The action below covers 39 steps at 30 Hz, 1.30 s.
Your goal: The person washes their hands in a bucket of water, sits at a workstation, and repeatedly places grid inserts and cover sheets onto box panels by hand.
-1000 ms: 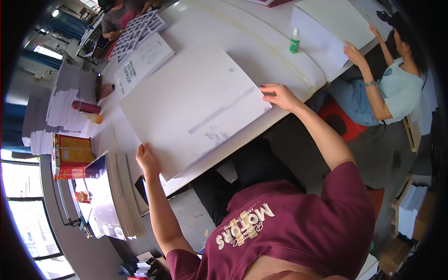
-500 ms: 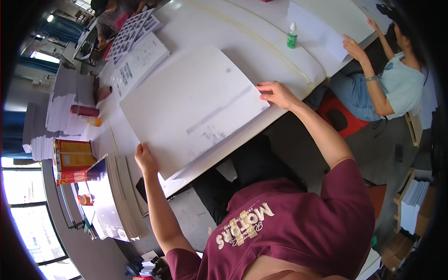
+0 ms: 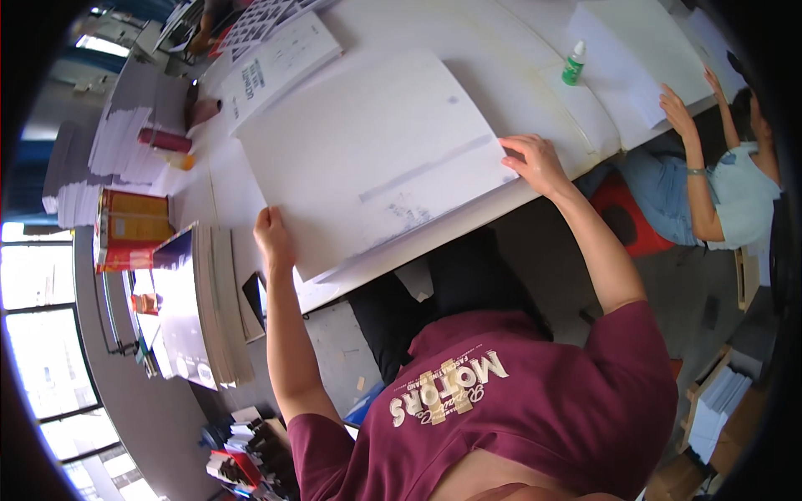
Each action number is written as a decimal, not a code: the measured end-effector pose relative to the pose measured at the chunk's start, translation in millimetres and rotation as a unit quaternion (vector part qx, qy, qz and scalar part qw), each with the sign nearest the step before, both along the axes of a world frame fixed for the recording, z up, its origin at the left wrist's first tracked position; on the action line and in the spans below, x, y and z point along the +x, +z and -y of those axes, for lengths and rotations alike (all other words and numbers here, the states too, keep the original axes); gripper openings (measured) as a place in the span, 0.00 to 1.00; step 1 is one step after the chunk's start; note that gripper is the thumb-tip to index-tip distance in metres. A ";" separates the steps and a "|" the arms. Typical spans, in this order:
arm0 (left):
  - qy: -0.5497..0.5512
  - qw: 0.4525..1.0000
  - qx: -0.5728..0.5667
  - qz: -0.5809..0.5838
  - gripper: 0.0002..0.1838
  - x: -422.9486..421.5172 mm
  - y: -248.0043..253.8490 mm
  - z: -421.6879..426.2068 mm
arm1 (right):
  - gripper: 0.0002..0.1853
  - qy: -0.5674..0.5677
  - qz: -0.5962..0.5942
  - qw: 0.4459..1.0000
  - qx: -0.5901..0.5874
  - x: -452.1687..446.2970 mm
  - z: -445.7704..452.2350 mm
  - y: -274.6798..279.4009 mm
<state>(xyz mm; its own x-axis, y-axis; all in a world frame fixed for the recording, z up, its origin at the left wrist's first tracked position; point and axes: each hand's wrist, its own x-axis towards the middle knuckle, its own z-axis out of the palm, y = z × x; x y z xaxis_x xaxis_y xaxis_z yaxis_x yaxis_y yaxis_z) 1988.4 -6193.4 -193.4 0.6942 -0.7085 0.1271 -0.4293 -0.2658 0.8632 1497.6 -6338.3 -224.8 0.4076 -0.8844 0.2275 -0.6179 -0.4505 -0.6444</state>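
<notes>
Our view has swung slightly, yet the large white sheet [image 3: 368, 146] stays squared between our hands, on or just above the worktop [image 3: 522, 96]. Our left hand [image 3: 275, 242] is curled closed, gripping its left edge. Our right hand [image 3: 539, 164] touches the right edge, fingers slightly parted; we cannot tell whether they pinch. A white book [image 3: 280, 73] lies beyond.
</notes>
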 end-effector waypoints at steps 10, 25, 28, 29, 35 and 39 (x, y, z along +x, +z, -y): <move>0.027 0.998 0.047 0.042 0.14 -17.9 6.5 -8.4 | 0.37 0.078 -0.099 0.970 -0.209 42.7 -76.1 17.5; 0.044 0.996 0.051 0.062 0.11 2.6 -33.7 -2.9 | 0.44 0.160 -0.203 0.946 -0.196 63.3 -98.3 13.7; 0.064 0.994 -0.014 0.087 0.12 -7.2 -35.9 -5.7 | 0.44 0.159 -0.201 0.947 -0.193 63.8 -98.8 12.7; 0.059 0.997 0.006 0.046 0.13 -6.5 -34.7 -6.6 | 0.44 0.160 -0.201 0.947 -0.194 63.9 -98.9 12.6; 0.055 0.998 0.014 0.006 0.14 -12.2 -29.8 -7.1 | 0.45 0.161 -0.208 0.943 -0.204 65.5 -99.4 14.4; 0.061 0.998 -0.004 0.007 0.14 -14.4 -32.8 -8.3 | 0.44 0.162 -0.208 0.940 -0.216 66.7 -98.3 13.9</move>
